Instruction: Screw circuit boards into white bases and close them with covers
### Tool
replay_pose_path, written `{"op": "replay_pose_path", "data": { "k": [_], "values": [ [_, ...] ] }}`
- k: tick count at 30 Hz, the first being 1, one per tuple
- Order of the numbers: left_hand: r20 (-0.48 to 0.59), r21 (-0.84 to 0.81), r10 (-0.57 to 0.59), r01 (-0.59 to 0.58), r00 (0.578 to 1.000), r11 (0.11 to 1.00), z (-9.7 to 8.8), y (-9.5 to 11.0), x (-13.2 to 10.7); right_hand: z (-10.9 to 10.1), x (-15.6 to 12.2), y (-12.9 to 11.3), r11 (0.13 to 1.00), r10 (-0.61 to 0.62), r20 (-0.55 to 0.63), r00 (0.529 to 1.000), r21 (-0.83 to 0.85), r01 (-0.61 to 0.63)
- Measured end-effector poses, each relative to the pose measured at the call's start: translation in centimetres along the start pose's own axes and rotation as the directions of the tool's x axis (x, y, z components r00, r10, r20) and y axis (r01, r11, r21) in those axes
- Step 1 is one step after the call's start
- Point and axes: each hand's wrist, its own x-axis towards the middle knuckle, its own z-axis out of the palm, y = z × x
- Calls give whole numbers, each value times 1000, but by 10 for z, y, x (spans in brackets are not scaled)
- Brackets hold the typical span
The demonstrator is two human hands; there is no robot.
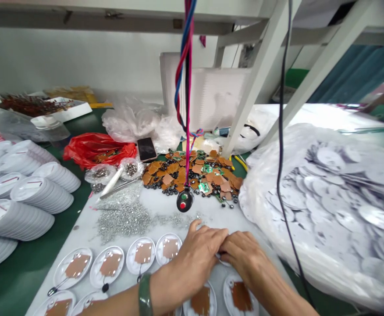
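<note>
My left hand (195,256) and my right hand (244,256) meet low in the view, with their fingers closed around a white plastic disc (223,261) that is mostly hidden. Several matching discs with brown pads (107,267) lie on the white work board (80,259) to the left and below. A small round black device with red and green buttons (184,200) hangs on a twisted cable just beyond my fingers. Past it lies a heap of brown pads and small green circuit boards with black beads (192,173). A green bangle (144,295) circles my left wrist.
Silver metal grains (122,221) are spread on the board. Stacks of white discs (21,197) stand on the green bench at left. A large clear bag of grey-white discs (330,210) fills the right. A phone (146,149), red bag (98,149) and white shelf legs stand beyond.
</note>
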Motion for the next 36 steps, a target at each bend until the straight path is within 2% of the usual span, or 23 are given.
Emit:
{"op": "replay_pose_path", "data": {
  "k": [5,12,18,22,32,36],
  "values": [
    [0,-4,-6,6,1000,1000,1,-3,2,1,-2,-5,999,-35,30,999,-24,36],
    [0,7,-12,12,1000,1000,7,-6,6,6,-2,0,991,73,-17,997,-110,-75],
    [-5,8,8,-8,1000,1000,9,-8,8,0,0,-4,994,70,6,998,-82,-69],
    [-16,13,19,-19,1000,1000,9,-9,5,3,-1,-6,988,98,-23,995,-120,-100],
    [15,72,-32,30,999,997,19,-18,10,10,-7,-5,975,24,-80,997,-220,-41],
    [-7,87,-12,12,1000,996,24,-23,10,9,-6,-1,971,-22,-50,999,-239,10]
  ]
}}
